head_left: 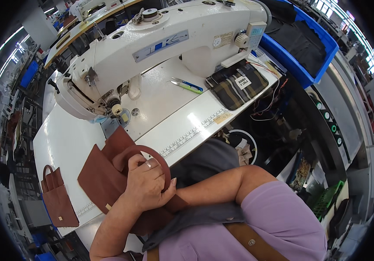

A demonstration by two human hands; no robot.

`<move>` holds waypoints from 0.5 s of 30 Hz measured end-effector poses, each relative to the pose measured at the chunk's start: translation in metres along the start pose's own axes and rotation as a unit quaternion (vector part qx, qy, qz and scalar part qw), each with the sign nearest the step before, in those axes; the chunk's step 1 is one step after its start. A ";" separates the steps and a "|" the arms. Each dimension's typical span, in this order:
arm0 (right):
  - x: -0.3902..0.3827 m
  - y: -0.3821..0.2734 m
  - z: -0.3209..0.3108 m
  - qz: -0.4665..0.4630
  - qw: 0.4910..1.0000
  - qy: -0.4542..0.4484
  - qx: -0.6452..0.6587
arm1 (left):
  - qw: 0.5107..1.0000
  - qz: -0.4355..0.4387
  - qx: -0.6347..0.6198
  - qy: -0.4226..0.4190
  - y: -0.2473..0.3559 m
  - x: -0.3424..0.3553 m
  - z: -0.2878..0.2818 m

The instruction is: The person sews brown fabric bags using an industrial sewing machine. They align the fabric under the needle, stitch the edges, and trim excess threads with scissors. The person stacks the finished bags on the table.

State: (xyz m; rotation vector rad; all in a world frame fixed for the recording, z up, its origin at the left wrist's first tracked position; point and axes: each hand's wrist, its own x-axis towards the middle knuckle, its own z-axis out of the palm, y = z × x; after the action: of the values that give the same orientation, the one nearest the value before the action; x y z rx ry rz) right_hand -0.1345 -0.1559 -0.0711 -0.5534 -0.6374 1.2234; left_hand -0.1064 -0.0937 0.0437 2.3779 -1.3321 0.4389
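A reddish-brown leather handbag (102,172), with a small gold-coloured metal piece on it, is held up at the front edge of the sewing table. My left hand (145,185), wearing a ring, is closed around its curved handle (158,163). My right forearm (208,187) reaches across from the right and passes behind the left hand and the leather, so my right hand and its fingers are hidden. Just beyond the bag's upper corner is the needle area of a white sewing machine (165,32).
Another brown handbag (61,200) lies at the table's left edge. Snips (187,85) with blue and green handles rest on the machine bed, left of a plaid pouch (237,87). A blue crate (300,78) of dark material stands at the right. A printed ruler runs along the table's front.
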 end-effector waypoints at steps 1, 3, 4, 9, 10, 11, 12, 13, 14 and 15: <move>-0.013 0.002 -0.005 0.032 0.998 0.030 -0.044 | 1.000 -0.002 -0.012 -0.017 -0.006 -0.001 0.005; -0.033 0.002 -0.011 0.066 0.988 0.078 -0.119 | 0.998 0.001 -0.034 -0.050 -0.014 -0.005 0.009; -0.044 -0.001 -0.015 0.084 0.979 0.098 -0.159 | 0.997 0.005 -0.045 -0.066 -0.018 -0.008 0.011; -0.109 -0.045 -0.016 0.074 0.947 0.217 -0.224 | 0.995 -0.012 -0.061 -0.072 -0.023 -0.011 0.013; -0.121 -0.059 -0.009 0.052 0.942 0.252 -0.216 | 0.994 -0.014 -0.080 -0.070 -0.023 -0.003 0.015; -0.131 -0.073 -0.002 0.030 0.936 0.282 -0.208 | 0.993 -0.019 -0.098 -0.067 -0.024 0.002 0.015; -0.140 -0.094 0.007 0.033 0.906 0.300 -0.298 | 0.991 -0.028 -0.100 -0.080 -0.025 0.007 0.014; -0.146 -0.116 0.018 0.035 0.869 0.308 -0.385 | 0.992 -0.046 -0.108 -0.041 -0.026 0.008 0.017; -0.148 -0.135 0.032 0.044 0.810 0.351 -0.468 | 0.991 -0.067 -0.115 -0.002 -0.025 0.007 0.022; -0.149 -0.148 0.041 0.048 0.741 0.389 -0.545 | 0.988 -0.087 -0.122 0.035 -0.024 0.008 0.025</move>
State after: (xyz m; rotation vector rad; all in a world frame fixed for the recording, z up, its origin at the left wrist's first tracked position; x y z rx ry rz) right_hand -0.0952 -0.3350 0.0391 -1.9849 -0.5321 0.4658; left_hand -0.0802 -0.0997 0.0212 2.2292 -1.0702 0.2890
